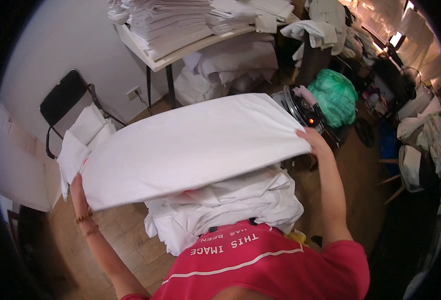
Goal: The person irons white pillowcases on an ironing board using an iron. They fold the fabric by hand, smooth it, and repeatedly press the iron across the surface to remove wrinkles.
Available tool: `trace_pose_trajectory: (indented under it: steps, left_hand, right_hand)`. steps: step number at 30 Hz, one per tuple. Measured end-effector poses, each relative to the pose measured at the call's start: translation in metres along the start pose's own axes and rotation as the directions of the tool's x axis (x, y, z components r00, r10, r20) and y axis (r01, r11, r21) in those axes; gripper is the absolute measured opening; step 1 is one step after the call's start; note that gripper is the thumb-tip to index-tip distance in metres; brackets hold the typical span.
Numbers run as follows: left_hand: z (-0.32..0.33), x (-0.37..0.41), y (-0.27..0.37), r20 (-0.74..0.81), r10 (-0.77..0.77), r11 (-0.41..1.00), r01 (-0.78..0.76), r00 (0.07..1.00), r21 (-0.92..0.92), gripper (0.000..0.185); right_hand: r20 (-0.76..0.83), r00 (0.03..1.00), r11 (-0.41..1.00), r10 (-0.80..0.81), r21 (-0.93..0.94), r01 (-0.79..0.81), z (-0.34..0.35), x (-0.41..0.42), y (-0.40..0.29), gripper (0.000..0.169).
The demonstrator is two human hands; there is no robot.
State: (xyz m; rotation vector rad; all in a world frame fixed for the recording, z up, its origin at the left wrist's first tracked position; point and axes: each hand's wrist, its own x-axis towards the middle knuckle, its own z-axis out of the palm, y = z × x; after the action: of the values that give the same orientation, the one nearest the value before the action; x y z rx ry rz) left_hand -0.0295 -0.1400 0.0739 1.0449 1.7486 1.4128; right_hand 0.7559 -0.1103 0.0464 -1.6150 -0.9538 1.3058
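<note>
A long white cloth (190, 146) spreads taut and nearly smooth before me. My left hand (78, 193) holds its left end, with beaded bracelets at the wrist. At the far right corner, my right hand (313, 140) grips the cloth's edge, and small folds run from the fingers. Whether a board lies under the cloth cannot be told. Below its near edge, a heap of crumpled white fabric (235, 206) rests against my body. Just beyond my right hand stands a dark iron (307, 107) with a lit orange-red light and pinkish cloth around its handle.
Folded white cloths (89, 125) lie on a black chair (64, 97) at the left. A white table (160, 63) at the back carries tall stacks of folded cloth (171, 28). Right of the iron sits a green plastic bag (335, 97). More fabric (423, 127) hangs at far right.
</note>
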Motion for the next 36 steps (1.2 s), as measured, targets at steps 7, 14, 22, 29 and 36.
trace_pose_trajectory:
  steps: [7,14,22,29,36]
  left_hand:
    - [-0.038,-0.145,-0.027,-0.231,-0.089,0.988,0.116,0.969,0.105,0.036]
    - [-0.069,-0.132,-0.08,-0.134,-0.231,0.93,0.259,0.964,0.262,0.031]
    - [0.019,0.091,-0.057,-0.071,-0.347,0.839,0.343,0.935,0.423,0.044]
    - [0.055,0.184,-0.069,0.1,-0.213,0.853,0.135,0.972,0.504,0.03]
    - [0.058,0.205,-0.089,-0.039,0.269,0.831,-0.211,0.962,0.514,0.026]
  right_hand:
    - [-0.016,0.991,0.987,0.133,-0.087,-0.134,0.01,-0.093,0.033,0.031]
    - [0.127,0.992,0.675,-0.026,-0.729,0.111,0.012,-0.07,0.011,0.026]
    - [-0.361,0.851,0.645,-0.382,-0.763,-0.035,0.087,0.157,-0.022,0.046]
    - [-0.523,0.75,0.631,-0.405,-0.753,-0.184,0.154,0.2,-0.048,0.048]
    - [-0.359,0.82,0.618,-0.446,-0.786,-0.009,0.148,0.182,-0.044,0.034]
